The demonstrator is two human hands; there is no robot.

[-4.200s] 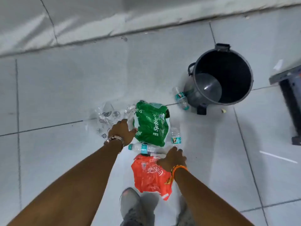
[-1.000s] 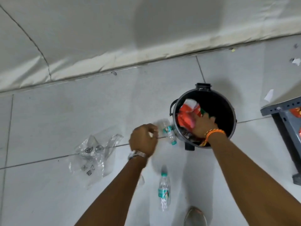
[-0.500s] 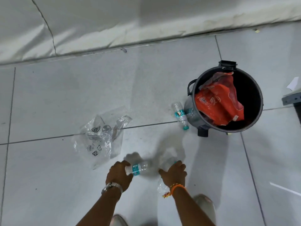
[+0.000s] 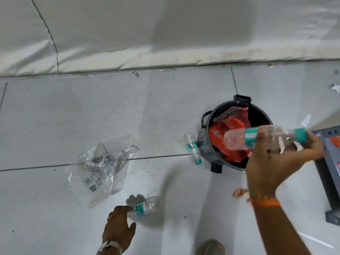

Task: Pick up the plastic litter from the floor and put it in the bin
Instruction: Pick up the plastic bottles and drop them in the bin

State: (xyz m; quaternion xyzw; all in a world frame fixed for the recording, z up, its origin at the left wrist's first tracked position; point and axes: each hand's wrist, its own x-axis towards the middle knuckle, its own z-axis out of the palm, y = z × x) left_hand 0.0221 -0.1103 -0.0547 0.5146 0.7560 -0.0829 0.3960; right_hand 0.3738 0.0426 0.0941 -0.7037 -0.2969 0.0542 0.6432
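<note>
Down on the grey tiled floor (image 4: 128, 111), the left hand (image 4: 118, 227) lies low with fingers loosely spread, its fingertips touching the neck end of a clear bottle with a teal label (image 4: 144, 207) lying on its side — whether it actually grips that bottle cannot be told. The right hand (image 4: 274, 162) is raised beside the black bin (image 4: 207, 142), fingers curled around a second clear bottle (image 4: 265, 138), held sideways with its base over the bin's open mouth. Inside the bin sits crumpled red plastic packaging (image 4: 230, 129). A third small bottle (image 4: 192, 148) lies on the floor touching the bin's left wall. A crumpled clear plastic bag (image 4: 103, 170) with printed symbols lies well apart, to the bin's left — near a tile joint.
</note>
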